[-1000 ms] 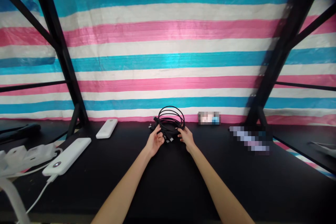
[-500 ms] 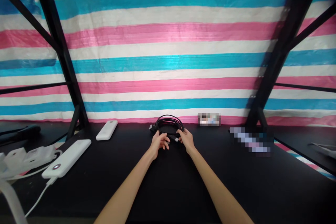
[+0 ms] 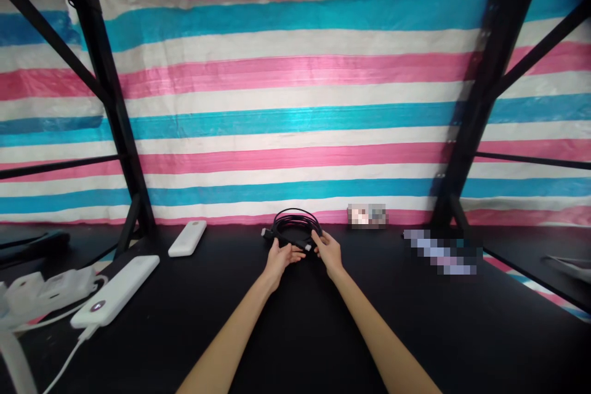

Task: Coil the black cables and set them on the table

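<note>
- White cord (image 3: 69,360) is running up nr the desk's (image 3: 462,320) near L corner into a bank (image 3: 117,292), prob. for charging.
- Adapters (image 3: 50,289) are sitting along the L edge, seemingly parked off to the side.
- L hand (image 3: 279,263) is touching the coil's near L side, thumb up, fingers spread under a plug (image 3: 307,247), maybe propping it; can't tell how firm.
- R hand (image 3: 329,252) is pinching the coil's R side, apart from L hand, prob. keeping loops bunched.
- Coil (image 3: 298,220) is sitting btwn the hands, nr the middle of the back edge.
- Blurred strip (image 3: 438,252) is lying toward the far R corner.
- Small white block (image 3: 187,239) is lying nr the far L corner, well apart from coil.
- Blurred box (image 3: 368,216) is standing at the back edge, R of coil.
</note>
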### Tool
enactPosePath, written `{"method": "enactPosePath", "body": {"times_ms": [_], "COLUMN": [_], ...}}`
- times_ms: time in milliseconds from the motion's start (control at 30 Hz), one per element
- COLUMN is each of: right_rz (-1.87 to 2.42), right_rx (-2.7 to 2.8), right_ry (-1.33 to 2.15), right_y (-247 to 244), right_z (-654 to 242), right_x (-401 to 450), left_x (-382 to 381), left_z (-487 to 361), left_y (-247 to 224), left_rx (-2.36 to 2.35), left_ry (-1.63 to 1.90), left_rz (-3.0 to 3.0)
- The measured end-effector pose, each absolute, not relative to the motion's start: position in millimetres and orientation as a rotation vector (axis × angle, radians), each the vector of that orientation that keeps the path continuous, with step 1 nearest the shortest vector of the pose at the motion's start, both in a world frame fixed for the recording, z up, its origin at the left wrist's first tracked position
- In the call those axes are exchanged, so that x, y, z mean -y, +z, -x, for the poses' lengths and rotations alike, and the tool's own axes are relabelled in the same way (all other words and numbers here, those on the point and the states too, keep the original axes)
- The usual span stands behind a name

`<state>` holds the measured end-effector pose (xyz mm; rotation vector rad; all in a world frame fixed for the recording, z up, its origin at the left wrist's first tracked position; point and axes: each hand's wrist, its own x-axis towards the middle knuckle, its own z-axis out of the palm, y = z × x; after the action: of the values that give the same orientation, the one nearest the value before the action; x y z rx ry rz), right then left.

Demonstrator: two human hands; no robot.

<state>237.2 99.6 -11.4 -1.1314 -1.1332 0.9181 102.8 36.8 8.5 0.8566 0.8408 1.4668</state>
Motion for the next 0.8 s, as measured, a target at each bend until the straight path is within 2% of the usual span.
{"method": "enactPosePath", "body": {"times_ms": [167, 600, 700, 800], "right_rz": [1.146, 1.165, 1.245, 1.359], "right_rx": [1.017, 1.050, 1.122, 1.222], "right_ry": [0.946, 0.958, 0.881, 0.659], "right_y": [-9, -7, -9, -8], "right_z": [-237, -237, -241, -245], "right_x": [-100, -96, -97, -94], "left_x": [-34, -39, -40, -42], "left_z": [-103, -93, -92, -90], "left_y": [14, 6, 6, 5], "left_rx": [-0.769, -1.085, -1.074, -1.003], "left_ry": [1.482, 1.501, 1.532, 1.568], "left_rz": [-0.668, -0.680, -0.665, -0.586]}}
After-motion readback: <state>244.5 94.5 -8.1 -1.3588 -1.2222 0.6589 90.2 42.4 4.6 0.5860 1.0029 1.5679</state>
